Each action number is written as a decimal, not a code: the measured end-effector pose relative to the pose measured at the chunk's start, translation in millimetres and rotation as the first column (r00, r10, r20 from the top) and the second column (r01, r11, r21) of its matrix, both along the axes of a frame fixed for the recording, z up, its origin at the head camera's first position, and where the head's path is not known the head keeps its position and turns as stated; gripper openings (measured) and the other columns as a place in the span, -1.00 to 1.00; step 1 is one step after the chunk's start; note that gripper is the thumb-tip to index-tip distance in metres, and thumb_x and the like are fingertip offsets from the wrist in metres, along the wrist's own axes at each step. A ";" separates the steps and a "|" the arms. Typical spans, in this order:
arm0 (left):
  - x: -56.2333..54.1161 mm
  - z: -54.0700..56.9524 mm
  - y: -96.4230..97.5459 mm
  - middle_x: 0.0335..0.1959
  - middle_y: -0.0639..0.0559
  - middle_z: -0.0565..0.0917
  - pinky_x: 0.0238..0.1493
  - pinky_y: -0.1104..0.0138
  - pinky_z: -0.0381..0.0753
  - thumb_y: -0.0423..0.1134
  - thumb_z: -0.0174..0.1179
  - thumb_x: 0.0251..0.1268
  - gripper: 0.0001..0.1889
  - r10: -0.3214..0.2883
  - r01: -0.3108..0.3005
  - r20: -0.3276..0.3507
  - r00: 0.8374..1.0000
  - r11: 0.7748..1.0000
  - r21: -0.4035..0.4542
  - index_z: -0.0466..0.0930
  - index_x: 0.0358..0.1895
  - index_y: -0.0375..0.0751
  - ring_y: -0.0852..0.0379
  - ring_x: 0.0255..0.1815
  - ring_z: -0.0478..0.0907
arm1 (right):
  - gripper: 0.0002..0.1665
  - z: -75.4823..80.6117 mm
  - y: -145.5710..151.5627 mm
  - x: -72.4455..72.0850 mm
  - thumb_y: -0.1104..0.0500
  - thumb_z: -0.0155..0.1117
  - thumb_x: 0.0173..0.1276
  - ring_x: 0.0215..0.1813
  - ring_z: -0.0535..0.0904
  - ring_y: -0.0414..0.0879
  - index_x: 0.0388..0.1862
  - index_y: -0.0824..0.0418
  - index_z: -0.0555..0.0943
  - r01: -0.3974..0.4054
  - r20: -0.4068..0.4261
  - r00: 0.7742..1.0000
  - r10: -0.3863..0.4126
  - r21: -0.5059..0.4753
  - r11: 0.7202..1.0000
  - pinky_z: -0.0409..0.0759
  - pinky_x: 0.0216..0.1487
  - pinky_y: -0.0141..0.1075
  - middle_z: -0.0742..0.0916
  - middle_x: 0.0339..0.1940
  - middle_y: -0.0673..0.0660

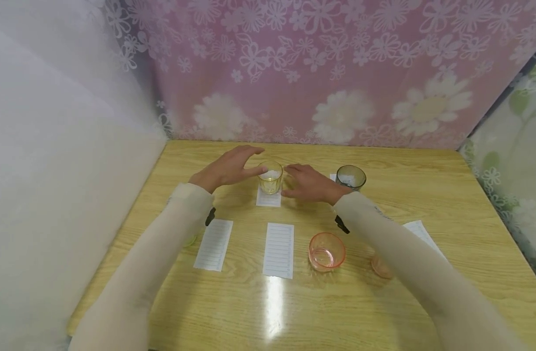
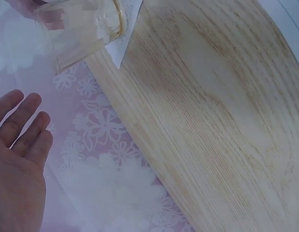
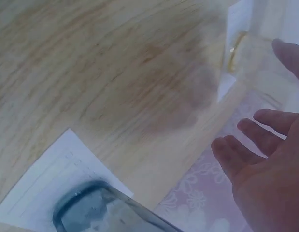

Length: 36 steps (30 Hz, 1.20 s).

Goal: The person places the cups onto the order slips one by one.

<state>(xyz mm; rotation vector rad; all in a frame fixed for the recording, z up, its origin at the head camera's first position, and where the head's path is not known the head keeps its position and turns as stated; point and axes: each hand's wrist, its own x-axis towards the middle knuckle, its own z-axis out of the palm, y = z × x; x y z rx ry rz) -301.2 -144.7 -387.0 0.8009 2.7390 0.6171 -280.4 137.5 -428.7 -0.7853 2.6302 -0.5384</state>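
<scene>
A clear yellow-tinted glass stands upright on a white ruled paper slip toward the back of the table. On its left is my left hand, thumb at the rim and fingers apart; whether the thumb touches cannot be told. My right hand faces it from the other side, fingers loosely extended. The left wrist view shows the left hand apart from the glass, palm visible. In the right wrist view, the right hand has relaxed fingers near the glass, gripping nothing.
A smoky grey glass stands on paper beside my right wrist. Nearer are a coral glass, another partly behind my right sleeve, and a green one mostly hidden. Ruled slips lie about. A flowered curtain borders the table's back.
</scene>
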 end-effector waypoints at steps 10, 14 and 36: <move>22.4 11.6 2.5 0.75 -0.15 0.26 0.74 -0.18 0.20 0.21 0.15 0.70 -0.22 -0.025 0.024 -0.018 1.000 1.000 -0.017 0.21 0.75 -0.08 -0.19 0.78 0.15 | 0.01 20.9 20.3 25.9 -0.24 0.21 0.70 0.81 0.02 0.37 0.84 0.20 0.06 0.050 -0.011 0.999 -0.051 -0.048 0.998 0.12 0.73 0.37 0.16 0.82 0.34; 33.3 12.2 4.7 0.75 -0.18 0.25 0.75 -0.15 0.20 0.15 0.18 0.69 -0.23 -0.051 0.050 -0.029 0.998 0.999 -0.021 0.22 0.75 -0.13 -0.21 0.78 0.15 | -0.02 30.8 27.9 39.1 -0.22 0.22 0.70 0.80 0.04 0.39 0.84 0.16 0.09 0.072 -0.034 0.997 -0.075 -0.091 0.993 0.11 0.71 0.42 0.19 0.82 0.34; 90.2 -1.7 25.0 0.71 -0.17 0.31 0.73 -0.09 0.28 0.09 0.22 0.69 -0.24 -0.105 0.106 -0.032 0.994 0.994 0.028 0.23 0.74 -0.13 -0.18 0.75 0.22 | -0.05 52.9 52.8 111.3 -0.23 0.20 0.71 0.76 0.19 0.34 0.82 0.18 0.14 0.130 -0.101 0.982 -0.159 -0.247 0.960 0.18 0.68 0.39 0.33 0.76 0.29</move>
